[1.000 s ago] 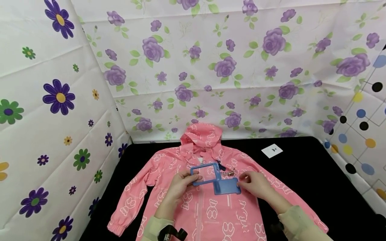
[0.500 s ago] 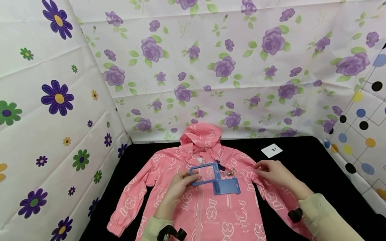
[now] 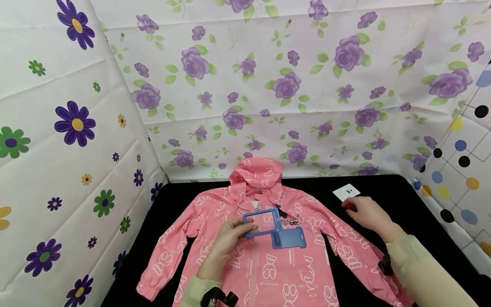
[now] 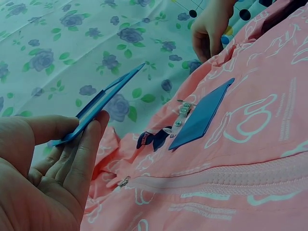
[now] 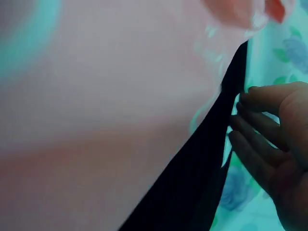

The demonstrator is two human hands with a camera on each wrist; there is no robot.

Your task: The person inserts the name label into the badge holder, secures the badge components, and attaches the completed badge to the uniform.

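Note:
My left hand (image 3: 230, 234) pinches a blue rectangular card-holder frame (image 3: 277, 219) by its left side, thumb on one face and fingers on the other. In the left wrist view the frame (image 4: 103, 98) is tilted up above the jacket. A flat blue card-holder panel (image 3: 288, 238) lies on the pink jacket (image 3: 268, 264), beside a small metal-and-clear clip (image 4: 183, 115). My right hand (image 3: 370, 215) reaches to the near edge of a white card (image 3: 345, 192) with a small dark print. Its fingers are loosely bent; whether they touch the card cannot be told.
The pink hooded jacket with white bear outlines is spread over a black tabletop (image 3: 418, 230). Its right-hand sleeve (image 3: 345, 238) runs under my right forearm. A dark blue tag or strap (image 4: 156, 139) lies near the clip. Flowered cloth walls (image 3: 245, 85) stand behind and left.
My right hand has left the blue panel's right edge and travelled right and away over the sleeve to the white card. The left hand and frame have stayed in place.

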